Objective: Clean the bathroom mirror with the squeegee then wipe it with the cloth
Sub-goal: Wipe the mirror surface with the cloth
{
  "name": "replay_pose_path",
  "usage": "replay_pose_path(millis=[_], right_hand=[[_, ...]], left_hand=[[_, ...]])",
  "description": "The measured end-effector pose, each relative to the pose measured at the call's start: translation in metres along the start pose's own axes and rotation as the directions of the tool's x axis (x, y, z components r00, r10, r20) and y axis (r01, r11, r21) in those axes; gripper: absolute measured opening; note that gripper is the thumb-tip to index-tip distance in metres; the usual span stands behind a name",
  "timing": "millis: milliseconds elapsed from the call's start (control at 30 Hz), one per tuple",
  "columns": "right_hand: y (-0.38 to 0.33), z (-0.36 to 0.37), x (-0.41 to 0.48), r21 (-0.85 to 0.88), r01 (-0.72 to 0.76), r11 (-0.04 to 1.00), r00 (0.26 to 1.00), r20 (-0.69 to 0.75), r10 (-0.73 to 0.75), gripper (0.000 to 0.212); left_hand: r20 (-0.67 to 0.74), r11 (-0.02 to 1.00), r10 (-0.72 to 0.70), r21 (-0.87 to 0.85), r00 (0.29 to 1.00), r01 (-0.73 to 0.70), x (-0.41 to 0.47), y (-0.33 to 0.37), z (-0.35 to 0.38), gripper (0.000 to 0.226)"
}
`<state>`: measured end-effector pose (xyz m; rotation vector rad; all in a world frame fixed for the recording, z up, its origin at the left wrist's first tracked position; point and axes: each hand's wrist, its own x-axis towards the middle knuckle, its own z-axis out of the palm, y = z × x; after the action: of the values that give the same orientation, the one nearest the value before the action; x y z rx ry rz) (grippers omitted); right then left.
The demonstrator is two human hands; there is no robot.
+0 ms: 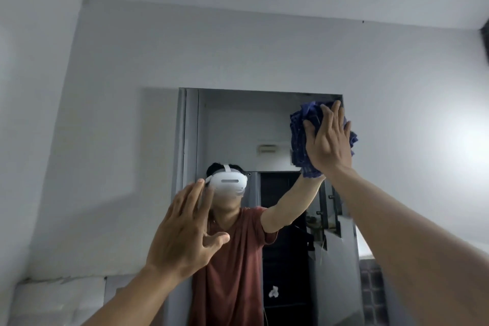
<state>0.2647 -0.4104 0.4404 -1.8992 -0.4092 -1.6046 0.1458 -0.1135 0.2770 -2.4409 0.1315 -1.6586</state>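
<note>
The bathroom mirror (232, 124) hangs on the white wall ahead, and a person in a red shirt with a white headset is reflected in it. My right hand (326, 137) presses a crumpled blue cloth (300, 135) flat against the mirror's upper right corner, fingers spread over it. My left hand (185, 230) is raised in front of the mirror's lower left part, fingers apart and holding nothing. No squeegee is in view.
White walls surround the mirror and the ceiling slopes above. A pale ledge (58, 296) runs along the lower left. Dark tiles (373, 288) show at the lower right beside the mirror's edge.
</note>
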Motion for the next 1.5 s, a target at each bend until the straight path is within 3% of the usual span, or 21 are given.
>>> replay_pose_path(millis=[167,300,633,733,867,1067,1167,1400,1500], right_hand=[[0.003,0.005,-0.048,-0.101,-0.075,0.992,0.997,0.013,0.077,0.069],[-0.018,0.015,-0.058,-0.146,-0.094,0.985,0.99,0.091,0.108,0.073],[-0.13,0.053,-0.064,-0.102,0.275,0.956,0.953,0.16,-0.257,0.07],[-0.159,0.063,-0.067,-0.099,0.469,0.878,0.872,0.211,-0.442,0.065],[-0.172,0.072,-0.084,-0.072,0.756,0.65,0.634,0.323,-0.702,0.059],[-0.141,0.064,-0.101,-0.062,0.798,0.6,0.572,0.392,-0.72,0.059],[-0.113,0.056,-0.116,-0.085,0.763,0.641,0.617,0.389,-0.684,0.058],[-0.051,0.037,-0.124,-0.119,0.505,0.855,0.849,0.245,-0.467,0.058],[-0.034,0.031,-0.115,-0.124,0.413,0.902,0.899,0.215,-0.381,0.059]], left_hand=[[-0.02,0.999,0.012,0.039,1.0,-0.012,-0.004,-0.002,0.002,0.089],[-0.052,0.999,-0.03,-0.045,0.998,0.028,-0.028,0.004,-0.001,0.077],[0.117,0.998,0.021,-0.067,0.993,-0.013,-0.064,-0.003,0.013,0.082],[0.133,0.995,0.025,-0.098,0.991,-0.012,-0.066,-0.003,0.011,0.079],[0.113,0.995,0.054,-0.092,0.992,-0.043,-0.067,-0.008,0.007,0.079],[0.104,0.988,0.081,-0.141,0.991,-0.066,-0.067,-0.008,0.009,0.089],[0.123,0.986,0.083,-0.156,0.989,-0.064,-0.066,-0.008,0.006,0.095],[0.013,0.993,0.058,-0.102,0.998,-0.056,-0.047,0.001,-0.014,0.046],[-0.049,0.994,0.074,-0.075,0.996,-0.078,-0.014,-0.001,-0.025,0.042]])
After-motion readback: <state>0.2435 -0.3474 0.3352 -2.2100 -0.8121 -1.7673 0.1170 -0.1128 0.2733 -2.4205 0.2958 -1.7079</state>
